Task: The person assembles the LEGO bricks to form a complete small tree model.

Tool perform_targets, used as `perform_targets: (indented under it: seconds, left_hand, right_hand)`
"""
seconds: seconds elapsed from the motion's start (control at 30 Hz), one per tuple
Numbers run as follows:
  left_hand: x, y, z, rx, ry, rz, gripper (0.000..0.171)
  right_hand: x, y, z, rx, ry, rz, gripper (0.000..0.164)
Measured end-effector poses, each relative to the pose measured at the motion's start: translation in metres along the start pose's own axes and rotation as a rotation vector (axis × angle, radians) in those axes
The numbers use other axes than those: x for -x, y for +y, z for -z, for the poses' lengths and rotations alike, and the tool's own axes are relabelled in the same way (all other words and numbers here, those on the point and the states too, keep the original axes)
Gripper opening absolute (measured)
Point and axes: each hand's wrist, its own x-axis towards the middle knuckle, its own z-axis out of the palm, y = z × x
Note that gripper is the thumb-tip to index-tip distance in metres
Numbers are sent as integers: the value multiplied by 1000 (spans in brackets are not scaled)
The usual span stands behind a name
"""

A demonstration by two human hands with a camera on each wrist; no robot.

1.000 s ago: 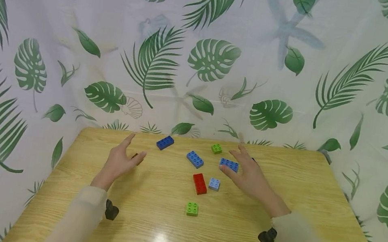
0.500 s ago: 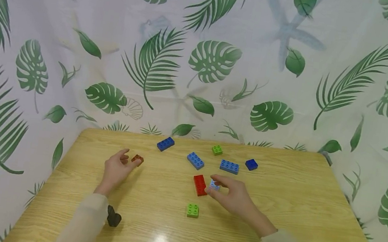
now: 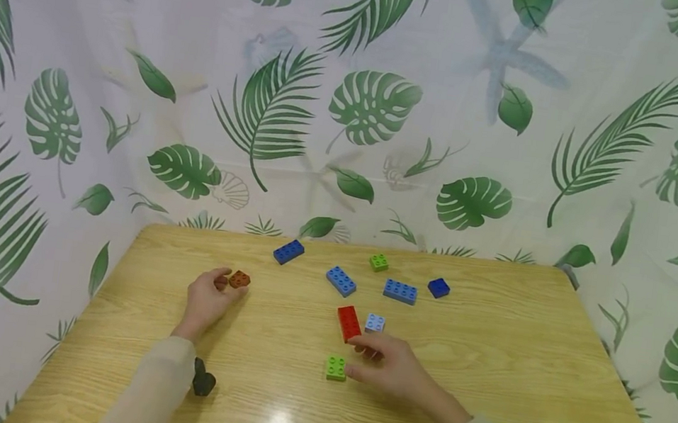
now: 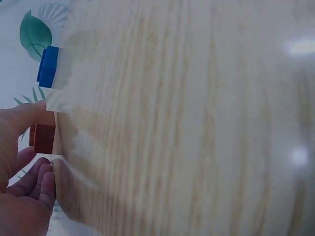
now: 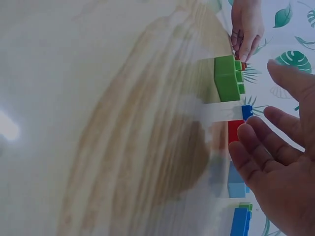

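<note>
In the head view, my left hand (image 3: 210, 303) is at the left of the table, thumb and index finger on either side of a small brown toy brick (image 3: 239, 279). The left wrist view shows the brown brick (image 4: 44, 136) on the tabletop, thumb tip and index fingertip at its opposite sides. My right hand (image 3: 392, 367) reaches in from the right, thumb tip right at a light green brick (image 3: 336, 368). Its fingers are spread from the thumb and overlap the near end of a red brick (image 3: 348, 323). In the right wrist view, nothing lies between the right hand's (image 5: 280, 162) fingers.
Beyond the right hand is a pale blue brick (image 3: 374, 323). Farther back lie a dark blue brick (image 3: 288, 252), two mid-blue bricks (image 3: 340, 281), a small green brick (image 3: 379, 262) and a small dark blue one (image 3: 439, 287). A leaf-patterned cloth (image 3: 288, 205) hangs behind the table (image 3: 261, 408).
My right hand has moved from over the back blue bricks, past the pale blue brick, down to the light green brick. The left hand has lowered and closed in around the brown brick.
</note>
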Motion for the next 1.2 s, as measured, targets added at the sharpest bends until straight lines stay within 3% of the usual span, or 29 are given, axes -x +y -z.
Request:
perform_targets:
  seconds: [0.23, 0.8, 0.93, 1.2]
  left_hand:
    - [0, -2, -3, -18, 27, -22, 53]
    - [3, -3, -5, -35, 59, -40, 42]
    - [3, -3, -2, -33, 36, -52, 41]
    - [11, 1, 1, 2, -78, -91, 46]
  right_hand:
    - [-2, 7, -9, -68, -109, -25, 54]
    - [-5, 14, -17, 7, -108, -18, 42]
    - [-7, 12, -17, 25, -101, -28, 38]
    - [-8, 12, -18, 39, -95, -27, 37]
